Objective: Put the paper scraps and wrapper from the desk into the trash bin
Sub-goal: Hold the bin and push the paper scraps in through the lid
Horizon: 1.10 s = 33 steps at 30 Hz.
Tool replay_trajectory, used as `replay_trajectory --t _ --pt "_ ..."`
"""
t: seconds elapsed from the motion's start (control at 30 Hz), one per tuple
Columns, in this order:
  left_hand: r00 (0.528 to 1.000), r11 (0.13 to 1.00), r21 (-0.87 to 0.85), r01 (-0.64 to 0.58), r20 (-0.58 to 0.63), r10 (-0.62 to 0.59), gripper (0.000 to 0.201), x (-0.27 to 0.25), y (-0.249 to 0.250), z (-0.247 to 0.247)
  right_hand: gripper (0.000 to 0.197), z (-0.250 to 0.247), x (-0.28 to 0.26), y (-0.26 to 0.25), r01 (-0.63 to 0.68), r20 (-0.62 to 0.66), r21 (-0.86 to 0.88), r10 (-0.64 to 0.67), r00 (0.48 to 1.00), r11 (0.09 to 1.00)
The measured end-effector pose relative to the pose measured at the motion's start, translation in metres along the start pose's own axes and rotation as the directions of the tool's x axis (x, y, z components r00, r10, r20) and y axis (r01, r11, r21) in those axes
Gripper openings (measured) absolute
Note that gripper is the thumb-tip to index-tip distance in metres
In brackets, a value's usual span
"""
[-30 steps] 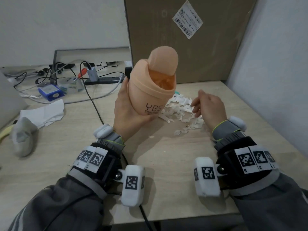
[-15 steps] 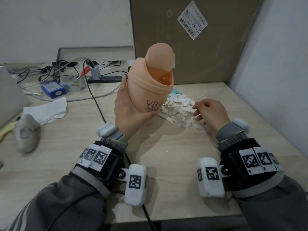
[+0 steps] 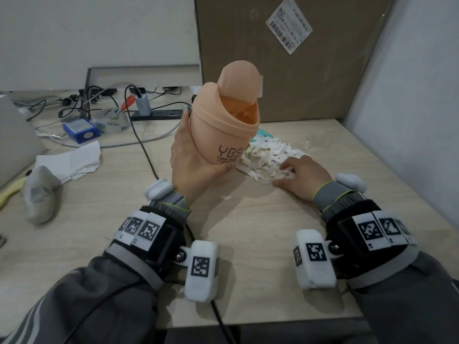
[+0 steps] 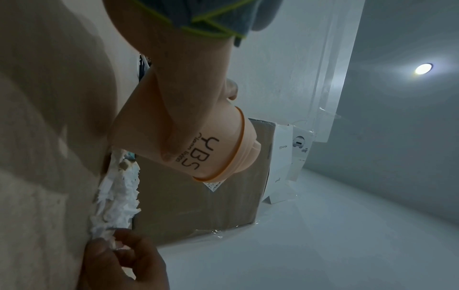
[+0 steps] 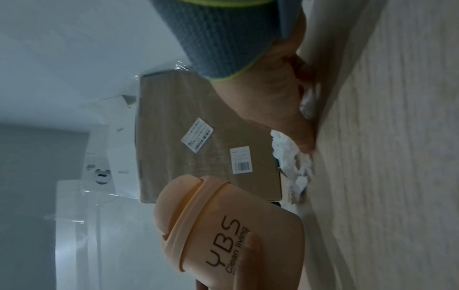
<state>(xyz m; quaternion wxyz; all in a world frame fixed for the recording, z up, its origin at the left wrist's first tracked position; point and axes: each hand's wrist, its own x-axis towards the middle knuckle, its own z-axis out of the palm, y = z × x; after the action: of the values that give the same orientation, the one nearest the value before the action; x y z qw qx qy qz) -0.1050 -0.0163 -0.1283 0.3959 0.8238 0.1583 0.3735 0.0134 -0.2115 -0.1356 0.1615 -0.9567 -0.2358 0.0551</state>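
My left hand (image 3: 193, 167) grips a peach desk trash bin (image 3: 223, 127) marked "YBS", held above the desk and tilted right with its swing lid tipped open. A pile of white paper scraps (image 3: 270, 155) lies on the desk just right of the bin. A teal wrapper (image 3: 260, 134) peeks out behind the bin at the pile's far edge. My right hand (image 3: 300, 172) rests on the near side of the pile, its fingers curled into the scraps. The left wrist view shows the scraps (image 4: 116, 200) pinched in the right hand (image 4: 124, 261) below the bin (image 4: 198, 141).
A large cardboard box (image 3: 285, 58) stands behind the pile and a grey wall (image 3: 409, 95) closes the right side. A black cable (image 3: 144, 150) crosses the desk left of the bin. Further left lie a power strip (image 3: 159, 114), a blue box (image 3: 80, 129), a white tissue (image 3: 72, 160) and a grey object (image 3: 39, 194).
My right hand came down from just above the pile onto the scraps and curled its fingers into them. The bin stayed raised and tilted in my left hand.
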Motion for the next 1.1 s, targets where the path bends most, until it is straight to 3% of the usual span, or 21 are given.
replay_trajectory --t 0.13,0.27,0.37,0.47,0.63,0.73,0.87,0.97,1.1 --pt "1.000 1.000 -0.001 -0.004 0.004 0.004 0.139 -0.001 0.000 0.000 0.019 0.002 0.004 0.000 0.019 -0.139 0.116 -0.003 0.990 0.993" --pt "1.000 1.000 -0.005 -0.007 0.007 0.007 0.139 0.000 0.000 0.000 0.012 0.003 0.008 0.003 0.036 -0.210 0.151 -0.003 0.978 0.988" --pt "1.000 1.000 -0.001 -0.013 0.013 0.013 0.138 0.000 -0.001 0.000 0.010 0.002 0.008 0.003 0.083 -0.346 0.316 0.033 0.938 0.945" --pt "1.000 1.000 0.013 -0.019 0.014 0.019 0.139 0.001 -0.002 0.001 0.011 -0.003 0.005 0.000 0.181 -0.465 0.519 0.098 0.880 0.835" --pt "0.996 0.994 0.068 -0.087 0.033 0.085 0.134 0.004 -0.007 0.002 0.012 -0.013 -0.002 -0.008 0.360 -0.571 0.685 0.160 0.805 0.634" --pt "0.986 0.978 0.137 -0.154 0.079 0.144 0.130 0.002 -0.004 0.001 0.017 -0.017 -0.009 -0.015 0.449 -0.595 0.740 0.176 0.784 0.502" --pt "0.963 0.956 0.161 -0.247 0.153 0.223 0.126 -0.002 0.000 0.001 0.021 -0.022 -0.019 -0.024 0.549 -0.625 0.742 0.101 0.774 0.385" --pt "0.949 0.945 0.163 -0.284 0.191 0.252 0.125 -0.002 -0.001 0.003 0.020 -0.020 -0.020 -0.027 0.580 -0.640 0.718 0.038 0.767 0.384" --pt "0.941 0.939 0.164 -0.302 0.212 0.265 0.124 -0.002 -0.001 0.002 0.017 -0.015 -0.019 -0.029 0.603 -0.648 0.649 -0.079 0.757 0.464"
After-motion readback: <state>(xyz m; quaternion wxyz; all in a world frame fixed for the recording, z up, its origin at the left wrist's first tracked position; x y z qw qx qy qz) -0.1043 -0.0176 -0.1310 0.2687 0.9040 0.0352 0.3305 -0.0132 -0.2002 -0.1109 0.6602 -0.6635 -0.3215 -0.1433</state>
